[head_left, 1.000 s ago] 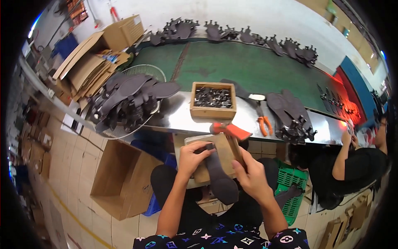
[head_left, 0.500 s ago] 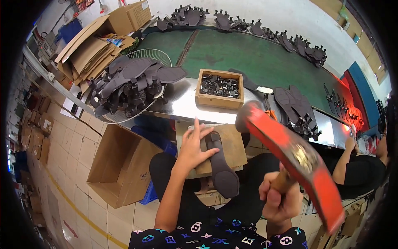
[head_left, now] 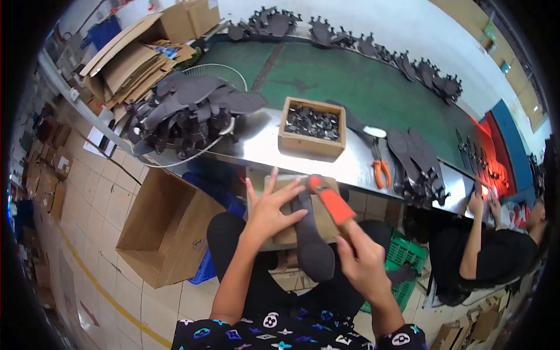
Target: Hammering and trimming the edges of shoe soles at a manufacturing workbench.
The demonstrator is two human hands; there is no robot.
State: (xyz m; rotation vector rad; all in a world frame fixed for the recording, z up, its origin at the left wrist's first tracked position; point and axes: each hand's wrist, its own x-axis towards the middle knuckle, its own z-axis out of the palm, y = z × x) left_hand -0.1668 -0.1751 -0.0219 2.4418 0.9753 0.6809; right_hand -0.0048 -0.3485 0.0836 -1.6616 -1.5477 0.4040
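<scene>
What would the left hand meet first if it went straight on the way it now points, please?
Probably the metal counter's front edge, though depth is unclear and the left hand might pass beneath.

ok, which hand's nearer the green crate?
Right. The right hand, gripping the hammer, is just left of the green crate in the view; the left hand is farther left, fingers spread at the dark sole.

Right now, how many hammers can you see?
1. The hammer is in the right hand, its red head near the far end of the dark sole. Others could be hidden under the piles.
</scene>
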